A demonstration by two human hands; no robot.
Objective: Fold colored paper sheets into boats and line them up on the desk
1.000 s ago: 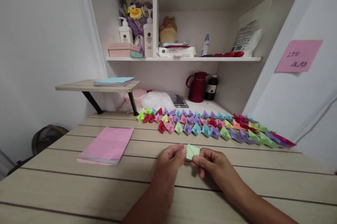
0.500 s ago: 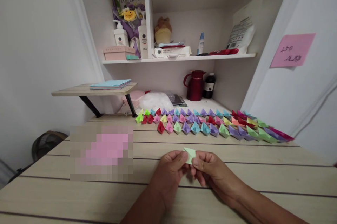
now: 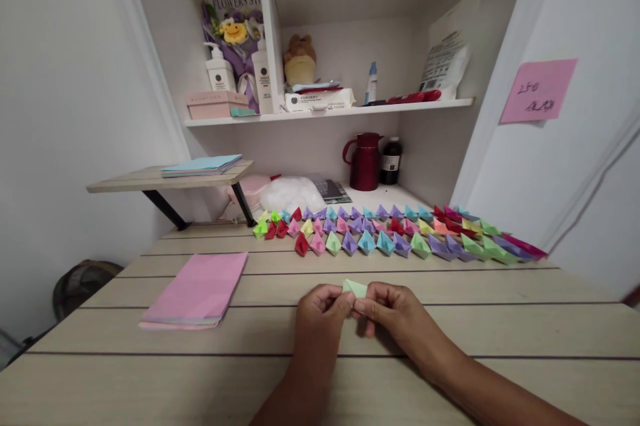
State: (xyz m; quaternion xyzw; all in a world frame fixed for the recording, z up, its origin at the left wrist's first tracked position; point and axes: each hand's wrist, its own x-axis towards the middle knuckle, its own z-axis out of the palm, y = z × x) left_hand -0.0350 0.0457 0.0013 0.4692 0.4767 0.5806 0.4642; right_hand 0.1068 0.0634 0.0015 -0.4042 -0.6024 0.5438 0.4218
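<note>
A small light-green folded paper [image 3: 355, 288] sits pinched between both hands just above the wooden table [image 3: 450, 333]. My left hand [image 3: 320, 316] grips its left end with closed fingertips. Its right end is held by my right hand [image 3: 387, 309], thumb and forefinger pressed together. Beyond them, rows of several coloured paper boats [image 3: 385, 233] stretch across the table toward the right wall. A stack of pink paper sheets [image 3: 197, 289] lies to the left of my hands.
A small raised shelf [image 3: 165, 179] with blue paper stands at back left. A red jug [image 3: 364, 163] and dark bottle [image 3: 391, 161] stand at the back. The wall shelf [image 3: 325, 113] carries bottles and boxes. A pink note [image 3: 537, 90] sticks on the right wall.
Both hands have drawn closer together around the green paper, which now shows less between the fingers. The camera has shifted slightly, moving the scene left.
</note>
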